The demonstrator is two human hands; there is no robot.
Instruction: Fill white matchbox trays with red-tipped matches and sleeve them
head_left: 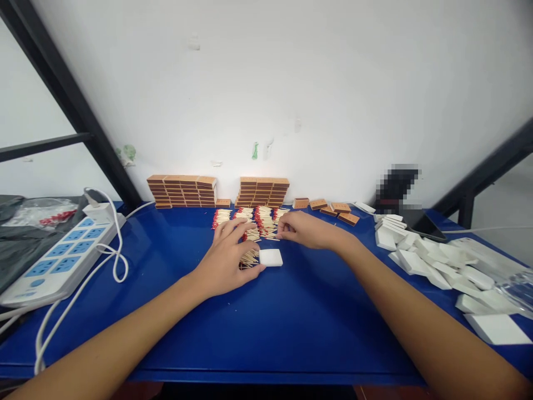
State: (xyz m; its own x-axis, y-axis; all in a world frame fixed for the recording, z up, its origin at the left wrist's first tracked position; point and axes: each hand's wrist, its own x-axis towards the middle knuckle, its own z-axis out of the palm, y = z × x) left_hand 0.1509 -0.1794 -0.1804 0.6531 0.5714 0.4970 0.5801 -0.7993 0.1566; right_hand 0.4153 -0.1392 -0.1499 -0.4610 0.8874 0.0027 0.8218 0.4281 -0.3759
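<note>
A small white matchbox tray [271,257] sits on the blue table in front of me. My left hand [227,253] has its thumb and index finger at the left end of this tray, gripping it, while the other fingers reach over the matches. Under that hand lies a bunch of matchsticks [250,258], partly hidden. My right hand [302,229] is closed in a pinch beside the red-tipped match piles [263,218], with a pale matchstick [271,239] at its fingertips. More match piles [222,217] lie in a row behind my left hand.
Stacked brown matchboxes [183,191] and a second stack [262,191] stand against the wall. Loose matchboxes [333,208] lie right of them. Many white trays [433,261] heap at the right. A power strip [62,255] with white cables occupies the left of the blue table [233,339].
</note>
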